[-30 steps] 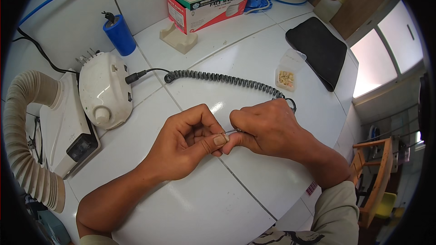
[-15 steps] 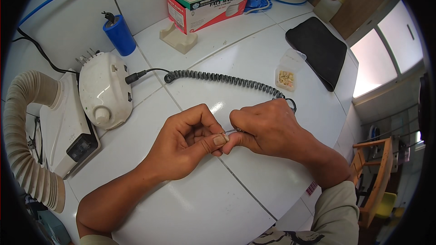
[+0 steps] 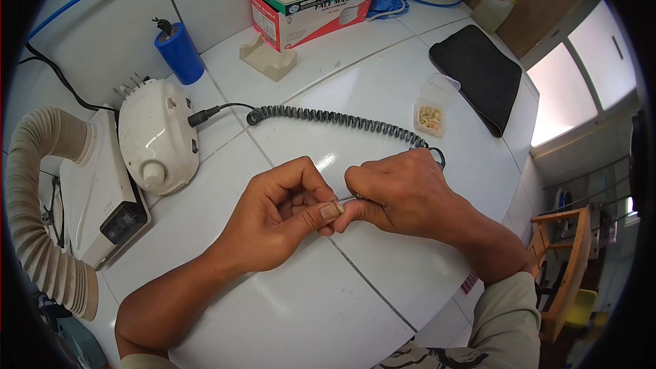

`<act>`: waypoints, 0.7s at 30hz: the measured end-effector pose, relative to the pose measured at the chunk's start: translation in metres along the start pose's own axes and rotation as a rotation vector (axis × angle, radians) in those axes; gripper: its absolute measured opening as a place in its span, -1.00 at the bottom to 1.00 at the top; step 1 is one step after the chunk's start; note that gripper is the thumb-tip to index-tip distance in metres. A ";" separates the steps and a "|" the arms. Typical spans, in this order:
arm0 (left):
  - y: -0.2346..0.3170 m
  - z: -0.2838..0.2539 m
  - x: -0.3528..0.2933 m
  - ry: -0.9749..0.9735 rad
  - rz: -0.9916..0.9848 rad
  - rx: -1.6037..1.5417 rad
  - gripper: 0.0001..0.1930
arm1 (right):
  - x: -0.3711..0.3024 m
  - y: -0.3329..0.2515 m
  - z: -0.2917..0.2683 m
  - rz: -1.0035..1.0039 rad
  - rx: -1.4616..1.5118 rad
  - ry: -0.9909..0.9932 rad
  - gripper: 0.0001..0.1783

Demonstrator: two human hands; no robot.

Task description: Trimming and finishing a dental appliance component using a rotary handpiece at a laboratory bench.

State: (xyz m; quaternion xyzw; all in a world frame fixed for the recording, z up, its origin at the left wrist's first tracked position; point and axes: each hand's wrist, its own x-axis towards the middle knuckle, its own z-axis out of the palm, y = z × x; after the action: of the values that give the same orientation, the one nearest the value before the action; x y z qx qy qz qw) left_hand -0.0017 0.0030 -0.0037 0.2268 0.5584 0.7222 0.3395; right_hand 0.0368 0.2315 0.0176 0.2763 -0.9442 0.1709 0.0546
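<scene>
My right hand [image 3: 410, 195] is closed around a rotary handpiece, its body mostly hidden by my fingers. A thin metal shank [image 3: 350, 197] sticks out of its front toward my left hand. From behind my right hand a black coiled cord [image 3: 335, 118] runs to a white control unit [image 3: 158, 138] with a round knob. My left hand [image 3: 277, 222] is closed, thumb and fingers pinched at the shank's tip. Whatever they hold is too small and covered to make out. The two hands meet, the right thumb against the left fingertips.
A small clear box [image 3: 430, 119] of tooth-coloured pieces lies open beyond my right hand. At left stand a ribbed hose [image 3: 41, 184] and a white machine [image 3: 96, 191]. Farther back are a blue cylinder [image 3: 180, 53], a beige cradle [image 3: 268, 59], stacked mask boxes [image 3: 311, 20] and a black pad [image 3: 478, 75].
</scene>
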 end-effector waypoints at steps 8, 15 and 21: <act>0.001 0.001 0.000 -0.006 0.002 0.009 -0.90 | 0.000 0.000 0.001 0.005 0.003 0.012 -0.46; 0.001 0.001 0.000 -0.001 -0.009 0.000 -0.91 | 0.000 0.000 0.001 -0.006 -0.003 0.001 -0.45; 0.001 0.000 -0.001 -0.004 -0.012 -0.002 -0.91 | 0.000 0.000 0.000 -0.011 -0.008 -0.003 -0.45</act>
State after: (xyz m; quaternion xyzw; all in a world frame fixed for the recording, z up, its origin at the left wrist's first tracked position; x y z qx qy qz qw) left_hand -0.0016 0.0025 -0.0025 0.2246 0.5582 0.7203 0.3452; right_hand 0.0366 0.2313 0.0176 0.2816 -0.9434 0.1665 0.0553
